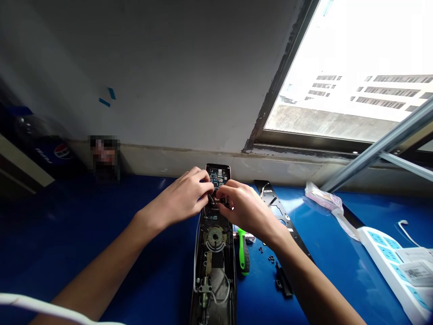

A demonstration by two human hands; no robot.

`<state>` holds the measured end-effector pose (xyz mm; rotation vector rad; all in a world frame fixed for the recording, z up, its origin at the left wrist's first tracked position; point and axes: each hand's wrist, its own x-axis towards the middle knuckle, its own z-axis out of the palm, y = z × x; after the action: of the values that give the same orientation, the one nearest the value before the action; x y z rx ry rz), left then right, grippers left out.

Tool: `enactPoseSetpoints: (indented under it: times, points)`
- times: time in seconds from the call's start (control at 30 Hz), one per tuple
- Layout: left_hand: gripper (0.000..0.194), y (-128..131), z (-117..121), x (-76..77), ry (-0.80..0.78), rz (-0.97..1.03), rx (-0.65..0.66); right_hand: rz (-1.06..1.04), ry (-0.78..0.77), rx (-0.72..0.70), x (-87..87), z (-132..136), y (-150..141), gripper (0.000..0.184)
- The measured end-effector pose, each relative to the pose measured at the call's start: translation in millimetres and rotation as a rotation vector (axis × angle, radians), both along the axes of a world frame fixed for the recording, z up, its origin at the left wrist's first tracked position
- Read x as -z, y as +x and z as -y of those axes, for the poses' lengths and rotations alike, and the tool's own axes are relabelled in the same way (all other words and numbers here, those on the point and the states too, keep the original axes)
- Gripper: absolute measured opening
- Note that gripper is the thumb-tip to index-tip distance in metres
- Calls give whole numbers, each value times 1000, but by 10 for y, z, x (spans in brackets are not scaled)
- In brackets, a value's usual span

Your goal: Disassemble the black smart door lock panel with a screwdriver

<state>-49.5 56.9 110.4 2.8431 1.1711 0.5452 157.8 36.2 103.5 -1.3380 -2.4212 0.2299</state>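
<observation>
A long black device housing (216, 225) lies lengthwise before me with its inside exposed. At its far end is a circuit board (218, 176); nearer sit a round metal part (215, 237), a lock cylinder (204, 289) and white cables. My left hand (189, 192) reaches in from the left, thumb and fingers pinched at a small dark wire or connector below the board. From the right, my right hand (243, 201) pinches at the same spot, its fingertips almost meeting the left ones. What exactly each hand grips is too small and partly covered by the fingers.
Right of the housing lie a green and black screwdriver (242, 253), small dark screws (271, 259), a black plastic part (284, 280) and a long black plate (287, 219). A white power strip (394, 266) and a tape packet (324, 197) are farther right. A Pepsi bottle (50, 144) stands left.
</observation>
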Motion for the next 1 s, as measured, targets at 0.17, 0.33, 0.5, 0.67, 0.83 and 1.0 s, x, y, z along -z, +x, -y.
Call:
enactPoseSetpoints:
  times: [0.17,0.33,0.5,0.67,0.83,1.0]
  points:
    - [19,1,4,12,-25,-2,10,19,-3,3,4,4,-16,12]
    - [19,-4,11,5,-27,-4,8,33,-16,15,15,18,-31,13]
    - [19,4,26,-15,-17,-2,8,55,-28,27,-1,31,-59,12]
    - [20,10,25,12,-47,-14,18,57,-17,61,-14,35,-69,13]
    - [22,17,11,39,-33,-27,12,63,-9,44,35,28,-58,13]
    - [21,16,6,32,-22,-43,-4,56,14,59,55,48,-72,12]
